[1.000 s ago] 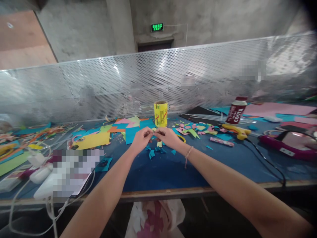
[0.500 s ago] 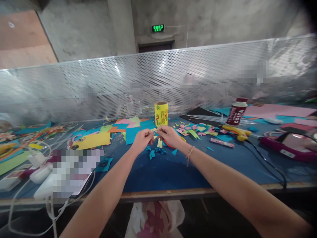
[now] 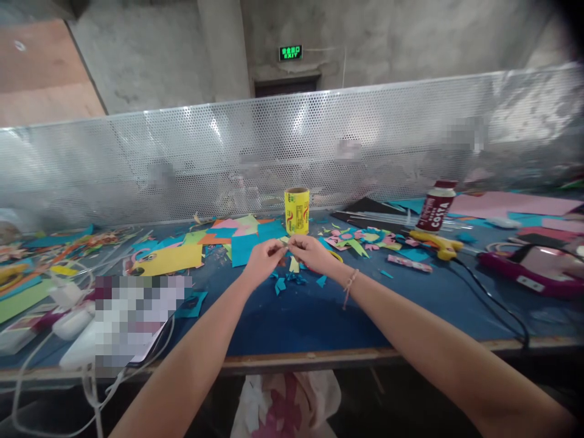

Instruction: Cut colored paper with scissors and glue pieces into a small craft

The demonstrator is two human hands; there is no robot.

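In the head view, my left hand (image 3: 263, 260) and my right hand (image 3: 314, 252) meet over the table's middle, fingertips pinched together. Whatever lies between them is too small to make out. Just below the fingers shows a pale yellow paper strip (image 3: 294, 266). Small blue paper scraps (image 3: 280, 285) lie on the table in front of the hands. Directly behind them stands a yellow tape roll (image 3: 297, 213), upright. A blue paper sheet (image 3: 243, 249) is beside my left hand. Part of a red and yellow handle or ring (image 3: 337, 255) peeks out by my right hand.
To the right are a yellow glue gun (image 3: 437, 244) with a black cord, a Costa bottle (image 3: 437, 208) and a purple-edged tray (image 3: 524, 275). Cut paper pieces (image 3: 365, 238) spread behind. A power strip (image 3: 86, 331) with white cables sits left. A perforated metal panel (image 3: 201, 164) closes the back.
My fingertips have come closer together, the left hand shifting slightly right. Things on the table stay where they were.
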